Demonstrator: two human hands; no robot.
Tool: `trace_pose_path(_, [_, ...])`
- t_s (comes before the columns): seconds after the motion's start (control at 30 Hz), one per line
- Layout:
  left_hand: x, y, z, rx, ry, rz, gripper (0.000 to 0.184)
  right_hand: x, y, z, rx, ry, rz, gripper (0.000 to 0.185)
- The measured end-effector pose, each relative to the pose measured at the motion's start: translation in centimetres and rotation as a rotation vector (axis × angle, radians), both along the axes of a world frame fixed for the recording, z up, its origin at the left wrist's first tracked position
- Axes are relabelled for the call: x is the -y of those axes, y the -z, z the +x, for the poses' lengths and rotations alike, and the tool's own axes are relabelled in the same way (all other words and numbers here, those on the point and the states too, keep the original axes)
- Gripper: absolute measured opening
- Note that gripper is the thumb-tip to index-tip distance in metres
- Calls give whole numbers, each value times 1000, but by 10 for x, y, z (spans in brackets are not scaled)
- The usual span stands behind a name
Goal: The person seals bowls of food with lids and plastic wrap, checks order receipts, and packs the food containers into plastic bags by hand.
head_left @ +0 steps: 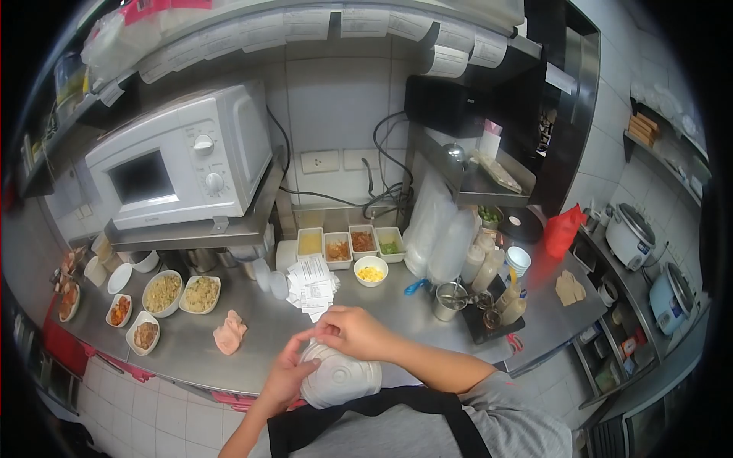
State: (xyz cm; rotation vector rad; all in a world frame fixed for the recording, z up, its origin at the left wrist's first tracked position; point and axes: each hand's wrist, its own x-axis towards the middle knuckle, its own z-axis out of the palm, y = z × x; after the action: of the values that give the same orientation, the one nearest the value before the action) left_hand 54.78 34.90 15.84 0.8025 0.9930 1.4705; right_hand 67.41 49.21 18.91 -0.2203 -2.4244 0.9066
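Note:
A round translucent plastic lid (341,378) with a ringed centre is at the counter's front edge, close to my body. What lies under it is hidden. My left hand (285,375) holds its left side, thumb on the rim and index finger reaching along the far edge. My right hand (353,333) is closed at that far edge, its fingertips meeting the left index finger. Whatever the right fingertips pinch is too small to make out. Just beyond the hands lie a pile of printed paper slips (313,284) and a white bowl of yellow pieces (371,272).
Several food bowls (162,293) and a crumpled pink cloth (230,333) are on the left. Ingredient tubs (337,249) line the back. Sauce bottles (489,269) and a metal cup with utensils (449,301) stand right. A microwave (179,156) sits on a raised shelf.

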Motion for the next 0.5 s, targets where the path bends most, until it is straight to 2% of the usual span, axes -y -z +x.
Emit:
trace_pose_path(0.17, [-10,8,-8,92,-87,-9,23,-6,-19,8,182,-67,-155,9])
trace_pose_path(0.27, [-15,19,-24,41,-55,9,12,7,-8,6,-72,-116,73,13])
trace_pose_path(0.33, [-15,16,-27,40,-20,51,9,9,-4,7,-99,-150,134,13])
trace_pose_path(0.47, [-13,20,-29,-44,46,9,21,15,-6,12,-221,-219,209,12])
trace_pose_path(0.5, [-13,20,-30,-106,99,-19,26,15,-4,17,-165,-234,173,12])
